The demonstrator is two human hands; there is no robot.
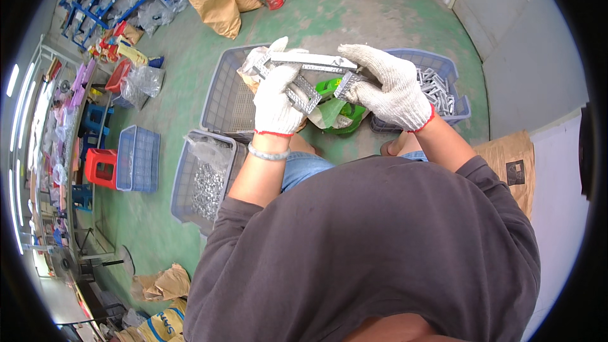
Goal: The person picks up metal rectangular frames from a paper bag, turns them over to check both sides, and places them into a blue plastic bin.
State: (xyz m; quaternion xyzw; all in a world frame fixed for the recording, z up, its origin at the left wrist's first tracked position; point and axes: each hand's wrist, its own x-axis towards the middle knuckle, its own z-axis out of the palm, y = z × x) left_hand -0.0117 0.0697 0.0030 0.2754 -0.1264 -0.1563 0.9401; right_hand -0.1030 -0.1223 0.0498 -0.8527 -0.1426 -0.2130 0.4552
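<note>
Both my hands wear white knit gloves with red cuffs. My left hand (276,98) grips a stack of flat grey metal brackets (304,62) held level in front of my chest. My right hand (387,83) closes on the right end of the same brackets, where a perforated metal piece (345,83) sticks out below. A second perforated strip (303,96) hangs from under my left palm. Below the hands sits a green plastic container (347,115) with a clear bag in it.
A grey plastic crate (218,98) stands in front left. A blue crate (443,73) at right holds several metal brackets. Another grey crate (202,183) by my left knee holds small metal parts. Brown paper sacks (218,3), a red stool (100,166) and a blue crate (138,158) stand on the green floor.
</note>
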